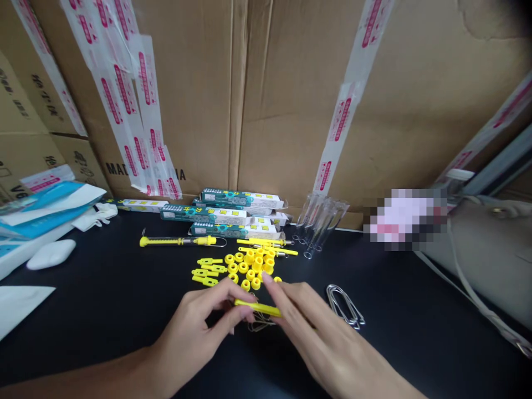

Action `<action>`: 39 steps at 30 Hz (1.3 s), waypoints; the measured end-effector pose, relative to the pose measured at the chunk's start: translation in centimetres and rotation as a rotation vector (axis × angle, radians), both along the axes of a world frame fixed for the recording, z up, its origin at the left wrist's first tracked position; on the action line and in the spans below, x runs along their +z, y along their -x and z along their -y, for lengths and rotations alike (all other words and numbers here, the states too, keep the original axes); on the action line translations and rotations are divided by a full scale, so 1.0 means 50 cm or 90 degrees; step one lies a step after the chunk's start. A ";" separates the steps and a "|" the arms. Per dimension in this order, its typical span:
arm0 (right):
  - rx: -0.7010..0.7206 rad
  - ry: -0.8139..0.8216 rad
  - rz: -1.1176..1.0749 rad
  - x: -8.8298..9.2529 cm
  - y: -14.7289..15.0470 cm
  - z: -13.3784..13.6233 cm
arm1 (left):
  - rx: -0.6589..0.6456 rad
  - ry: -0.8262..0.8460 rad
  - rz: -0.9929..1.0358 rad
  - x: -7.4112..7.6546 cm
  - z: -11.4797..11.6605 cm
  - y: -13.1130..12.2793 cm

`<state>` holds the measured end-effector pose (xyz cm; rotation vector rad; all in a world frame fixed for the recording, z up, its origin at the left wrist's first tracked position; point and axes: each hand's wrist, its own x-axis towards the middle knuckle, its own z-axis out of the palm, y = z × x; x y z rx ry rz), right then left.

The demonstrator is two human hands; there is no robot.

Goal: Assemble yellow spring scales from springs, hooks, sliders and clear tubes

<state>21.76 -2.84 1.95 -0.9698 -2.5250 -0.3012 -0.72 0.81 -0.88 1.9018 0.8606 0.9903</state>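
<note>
Now we're pinching the light, stiff yellow plastic strip (257,308) at both ends, left hand (195,332) and right hand (328,332) half-closed around it.

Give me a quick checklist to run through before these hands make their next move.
1. Left hand, grip on the slim yellow plastic bar: ok, fingers close around its end.
2. Right hand, grip on that bar: cannot tell, the fingers hide any contact.
3. Thin metal wire loop beneath the bar: cannot tell whether it is attached.
4. Loose yellow plastic rings: ok, grouped just ahead of the hands.
5. Bent steel wire clips: ok, lying to the right, apart from both hands.
</note>
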 end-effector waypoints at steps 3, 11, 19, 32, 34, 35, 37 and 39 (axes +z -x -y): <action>-0.032 -0.027 -0.092 -0.003 -0.010 -0.007 | 0.023 0.069 0.057 0.001 -0.005 -0.001; -0.089 0.042 -0.285 -0.017 -0.026 -0.012 | 0.026 0.134 0.155 -0.001 -0.013 -0.001; -0.103 0.107 -0.385 -0.025 -0.022 -0.026 | 0.039 0.085 0.029 0.004 -0.008 0.001; -0.029 0.368 -0.525 -0.045 0.027 0.005 | -0.041 -0.106 -0.184 -0.009 0.011 0.007; -0.048 0.405 -0.532 -0.044 0.019 0.006 | -0.029 -0.068 -0.187 -0.008 0.012 0.008; -0.055 0.435 -0.538 -0.044 0.016 0.006 | -0.024 -0.061 -0.194 -0.007 0.013 0.009; -0.057 0.514 -0.565 -0.047 0.015 0.005 | -0.026 -0.083 -0.213 -0.002 0.016 0.008; -0.053 0.604 -0.608 -0.051 0.018 0.005 | -0.032 -0.135 -0.232 0.005 0.019 0.007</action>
